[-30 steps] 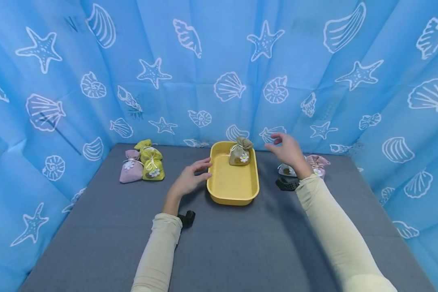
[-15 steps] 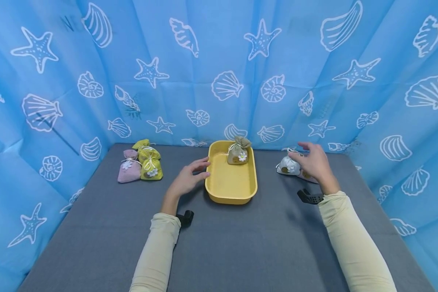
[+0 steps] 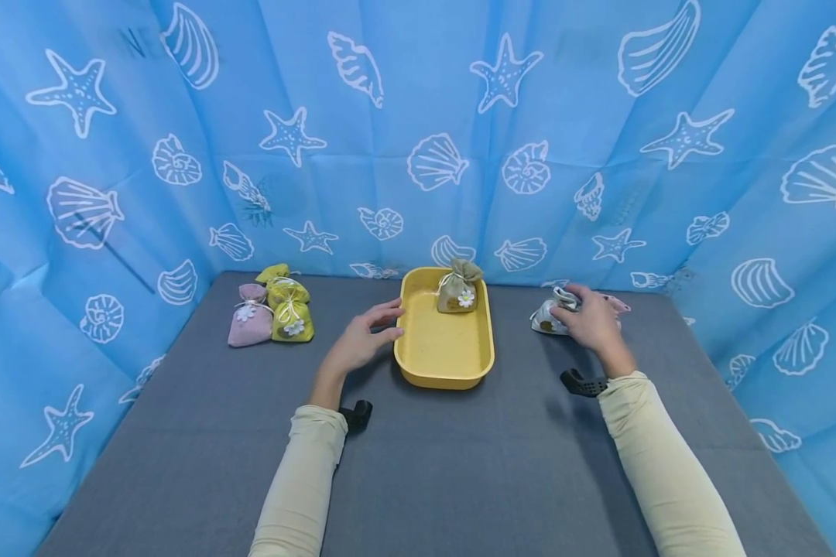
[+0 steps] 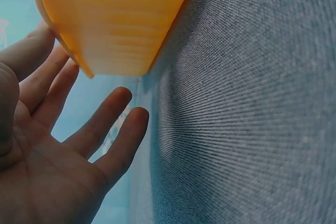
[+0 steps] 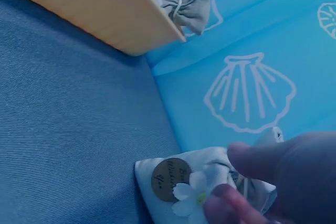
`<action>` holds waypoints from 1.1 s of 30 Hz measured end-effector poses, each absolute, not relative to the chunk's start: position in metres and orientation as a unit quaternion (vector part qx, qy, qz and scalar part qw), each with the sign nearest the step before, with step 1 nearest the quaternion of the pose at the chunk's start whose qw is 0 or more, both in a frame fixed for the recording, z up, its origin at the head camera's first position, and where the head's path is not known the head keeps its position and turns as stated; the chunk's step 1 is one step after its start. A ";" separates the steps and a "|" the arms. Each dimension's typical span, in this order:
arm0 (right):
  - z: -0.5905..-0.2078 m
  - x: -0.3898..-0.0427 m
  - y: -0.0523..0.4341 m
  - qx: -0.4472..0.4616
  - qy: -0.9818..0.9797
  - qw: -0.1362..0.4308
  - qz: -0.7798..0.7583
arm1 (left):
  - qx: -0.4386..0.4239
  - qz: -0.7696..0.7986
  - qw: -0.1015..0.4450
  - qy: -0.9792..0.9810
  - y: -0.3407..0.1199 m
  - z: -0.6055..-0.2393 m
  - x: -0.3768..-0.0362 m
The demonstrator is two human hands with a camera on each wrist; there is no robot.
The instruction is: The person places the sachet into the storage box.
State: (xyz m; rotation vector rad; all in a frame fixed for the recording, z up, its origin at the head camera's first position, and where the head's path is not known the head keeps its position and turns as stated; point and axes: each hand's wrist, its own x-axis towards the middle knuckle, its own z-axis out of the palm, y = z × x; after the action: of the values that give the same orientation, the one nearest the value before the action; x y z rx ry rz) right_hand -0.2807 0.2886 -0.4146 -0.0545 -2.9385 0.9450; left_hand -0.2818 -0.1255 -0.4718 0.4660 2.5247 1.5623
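My left hand [image 3: 362, 339] touches the left rim of a yellow tray [image 3: 446, 356], its fingers spread and only lightly bent. In the left wrist view some fingertips meet the tray's edge while two others stand off it. At the right, my right hand [image 3: 594, 319] pinches the gathered neck of a pale grey drawstring pouch [image 3: 547, 317]. The right wrist view shows thumb and finger either side of that neck, over a white flower [image 5: 191, 195] and a round brown label [image 5: 170, 179]. Within the tray, an olive-beige pouch [image 3: 457, 290] stands at the back right.
Left on the grey tabletop [image 3: 432, 472] are a pink pouch [image 3: 250, 319] and yellow-green pouches [image 3: 291, 313]. Another pink pouch [image 3: 616, 303] is mostly hidden behind my right hand. A blue shell-print curtain [image 3: 390, 139] rises behind the table and along its sides.
My right hand has moved from beside the tray to the right, down to the pale grey pouch, and taken its neck. The left hand has stayed at the tray's rim.
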 end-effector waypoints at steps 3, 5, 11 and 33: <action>-0.418 -0.282 0.289 -0.020 -0.952 0.044 0.303 | 0.153 0.520 0.069 0.838 -0.125 -0.472 -0.282; -0.419 -0.282 0.289 -0.025 -0.951 0.053 0.304 | 0.153 0.522 0.070 0.836 -0.125 -0.472 -0.282; -0.418 -0.282 0.287 -0.024 -0.949 0.091 0.302 | 0.155 0.525 0.069 0.834 -0.126 -0.472 -0.283; -0.359 -0.270 0.243 0.060 -0.924 0.164 0.339 | 0.155 0.516 0.073 0.839 -0.126 -0.471 -0.281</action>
State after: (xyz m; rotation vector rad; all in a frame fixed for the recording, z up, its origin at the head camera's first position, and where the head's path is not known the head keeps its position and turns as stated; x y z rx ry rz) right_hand -0.2699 0.2432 -0.3589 0.1704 -2.6351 0.9670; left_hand -0.2807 -0.1258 -0.4714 0.4652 2.5209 1.5513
